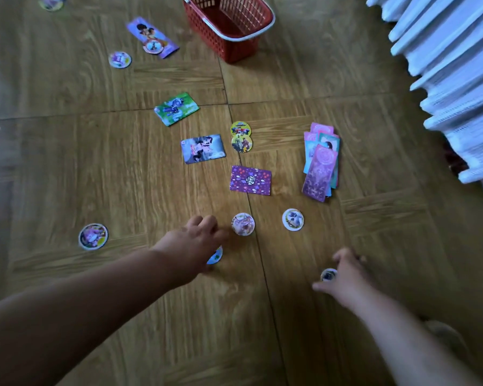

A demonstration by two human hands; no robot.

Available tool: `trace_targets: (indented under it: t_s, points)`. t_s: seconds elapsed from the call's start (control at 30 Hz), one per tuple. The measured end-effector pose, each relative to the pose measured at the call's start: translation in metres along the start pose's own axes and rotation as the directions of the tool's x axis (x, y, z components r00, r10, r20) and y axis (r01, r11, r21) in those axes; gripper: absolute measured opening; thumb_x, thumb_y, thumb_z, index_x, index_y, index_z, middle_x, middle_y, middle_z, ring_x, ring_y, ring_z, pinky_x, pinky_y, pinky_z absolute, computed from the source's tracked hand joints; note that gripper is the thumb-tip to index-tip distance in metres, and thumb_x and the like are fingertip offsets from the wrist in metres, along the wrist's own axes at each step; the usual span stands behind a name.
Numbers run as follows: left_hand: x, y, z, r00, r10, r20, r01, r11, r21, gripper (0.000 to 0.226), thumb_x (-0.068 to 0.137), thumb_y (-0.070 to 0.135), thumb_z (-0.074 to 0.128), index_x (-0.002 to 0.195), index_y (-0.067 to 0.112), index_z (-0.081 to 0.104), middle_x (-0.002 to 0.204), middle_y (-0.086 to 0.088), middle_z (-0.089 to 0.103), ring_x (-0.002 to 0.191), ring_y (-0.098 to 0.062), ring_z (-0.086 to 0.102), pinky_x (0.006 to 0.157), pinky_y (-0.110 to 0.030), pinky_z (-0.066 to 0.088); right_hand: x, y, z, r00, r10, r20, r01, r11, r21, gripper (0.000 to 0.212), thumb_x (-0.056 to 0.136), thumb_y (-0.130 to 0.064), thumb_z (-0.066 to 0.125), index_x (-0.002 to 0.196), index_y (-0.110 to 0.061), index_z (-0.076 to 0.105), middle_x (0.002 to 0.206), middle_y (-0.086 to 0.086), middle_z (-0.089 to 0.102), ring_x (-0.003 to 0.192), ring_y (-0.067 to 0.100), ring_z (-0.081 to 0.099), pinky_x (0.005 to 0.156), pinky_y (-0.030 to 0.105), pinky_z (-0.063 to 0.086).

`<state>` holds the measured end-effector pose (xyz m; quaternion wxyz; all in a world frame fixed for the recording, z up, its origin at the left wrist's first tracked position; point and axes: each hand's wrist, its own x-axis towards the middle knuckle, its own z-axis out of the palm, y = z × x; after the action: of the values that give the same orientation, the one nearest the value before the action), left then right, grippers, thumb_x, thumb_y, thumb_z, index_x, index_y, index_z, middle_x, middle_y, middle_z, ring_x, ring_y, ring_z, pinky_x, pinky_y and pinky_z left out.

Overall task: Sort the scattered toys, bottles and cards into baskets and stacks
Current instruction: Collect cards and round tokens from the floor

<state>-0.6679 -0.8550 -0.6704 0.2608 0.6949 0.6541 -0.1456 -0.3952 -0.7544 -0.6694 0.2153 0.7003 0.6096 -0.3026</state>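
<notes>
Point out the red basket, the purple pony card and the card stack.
red basket point(207, 29), head view, outer wall
purple card point(250, 180), head view, card centre
card stack point(319, 169), head view, top card's middle

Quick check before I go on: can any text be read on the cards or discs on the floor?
"MY LITTLE PONY": logo on the purple card, upside down to the camera.
Top yellow disc: coloured lettering, too blurred to read.
The rest: pictures only, or too blurred or small to read.
</notes>
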Motion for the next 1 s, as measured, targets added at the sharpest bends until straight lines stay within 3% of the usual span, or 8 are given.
trace_targets:
  t_s: [0.1, 0.23, 0.4, 0.53, 0.67, 0.83, 0.93, 1.0]
  points:
    - [-0.002, -0.006, 0.006, 1.0, -0.007, -0.021, 0.006, 1.0, -0.021, 0.058, 0.09, 0.042, 0.06, 0.14, 0.03, 0.033, 0.136, 0.004, 0.032, 0.126, -0.016, 0.035, 0.083, -0.029, 0.051, -0.01, 0.015, 0.017, 0.994, -0.061, -0.09, 0.061, 0.998, 0.006, 0.041, 0.072, -0.013, 0.082, 0.092, -0.019, 0.046, 0.119, 0.009, 0.043, 0.078, 0.016, 0.043, 0.07, 0.024, 0.032]
    - [0.003, -0.005, 0.005, 0.998, -0.051, 0.021, 0.052, 0.998, -0.033, 0.058, 0.087, 0.041, 0.064, 0.134, 0.022, 0.035, 0.133, 0.001, 0.036, 0.125, -0.018, 0.038, 0.086, -0.031, 0.048, 0.002, 0.015, 0.012, 0.993, -0.098, -0.066, 0.095, 0.994, -0.049, 0.047, 0.066, -0.016, 0.087, 0.091, -0.019, 0.047, 0.108, 0.004, 0.042, 0.083, 0.019, 0.048, 0.07, 0.026, 0.034]
    - [0.02, 0.0, -0.013, 1.0, -0.014, -0.023, 0.009, 0.973, -0.229, 0.027, 0.094, 0.024, 0.057, 0.118, 0.019, 0.046, 0.117, -0.002, 0.056, 0.11, -0.024, 0.058, 0.08, -0.034, 0.046, 0.016, -0.001, 0.008, 0.972, -0.235, -0.016, 0.235, 0.972, 0.004, 0.041, 0.065, -0.018, 0.087, 0.08, -0.027, 0.049, 0.093, -0.003, 0.059, 0.08, 0.017, 0.058, 0.068, 0.03, 0.044]
    - [0.046, 0.018, -0.032, 0.992, 0.088, -0.091, -0.105, 0.974, -0.199, 0.041, 0.093, 0.007, 0.053, 0.13, 0.021, 0.046, 0.125, -0.005, 0.046, 0.107, -0.029, 0.058, 0.079, -0.039, 0.048, 0.033, -0.049, -0.003, 0.919, -0.363, -0.155, 0.387, 0.907, 0.165, 0.052, 0.066, -0.015, 0.087, 0.105, -0.025, 0.055, 0.093, -0.007, 0.06, 0.083, 0.014, 0.06, 0.073, 0.027, 0.043]
    - [0.059, 0.028, -0.04, 0.998, 0.053, -0.046, -0.055, 0.998, -0.039, 0.046, 0.093, 0.007, 0.054, 0.137, 0.014, 0.039, 0.132, -0.011, 0.041, 0.112, -0.031, 0.057, 0.074, -0.039, 0.047, 0.054, -0.083, -0.017, 0.921, -0.369, -0.122, 0.361, 0.929, -0.083, 0.059, 0.062, -0.021, 0.089, 0.108, -0.021, 0.052, 0.116, 0.004, 0.041, 0.092, 0.021, 0.055, 0.083, 0.029, 0.044]
    - [0.059, 0.027, -0.035, 0.997, -0.045, -0.062, 0.046, 0.999, 0.016, 0.049, 0.094, 0.018, 0.053, 0.139, 0.008, 0.035, 0.133, -0.014, 0.04, 0.119, -0.029, 0.046, 0.089, -0.039, 0.047, 0.054, -0.088, -0.029, 0.943, -0.319, -0.094, 0.296, 0.935, -0.196, 0.054, 0.059, -0.033, 0.09, 0.087, -0.02, 0.045, 0.099, 0.0, 0.046, 0.078, 0.018, 0.052, 0.063, 0.028, 0.036]
    - [0.057, 0.02, -0.036, 0.995, -0.097, -0.022, 0.092, 0.983, -0.157, 0.044, 0.094, 0.021, 0.055, 0.134, 0.009, 0.04, 0.132, -0.012, 0.046, 0.119, -0.028, 0.049, 0.09, -0.037, 0.046, 0.051, -0.096, -0.028, 0.924, -0.369, -0.105, 0.357, 0.927, -0.117, 0.045, 0.066, -0.032, 0.086, 0.082, -0.019, 0.046, 0.082, 0.0, 0.059, 0.06, 0.01, 0.049, 0.049, 0.026, 0.033]
    - [0.051, 0.007, -0.038, 0.987, -0.161, 0.003, 0.15, 0.911, -0.384, 0.027, 0.093, 0.024, 0.061, 0.116, 0.018, 0.049, 0.116, -0.006, 0.06, 0.1, -0.022, 0.058, 0.076, -0.031, 0.046, 0.055, -0.115, -0.032, 0.894, -0.426, -0.139, 0.432, 0.902, 0.011, 0.034, 0.074, -0.03, 0.081, 0.087, -0.021, 0.051, 0.084, 0.0, 0.063, 0.059, 0.012, 0.056, 0.052, 0.025, 0.042]
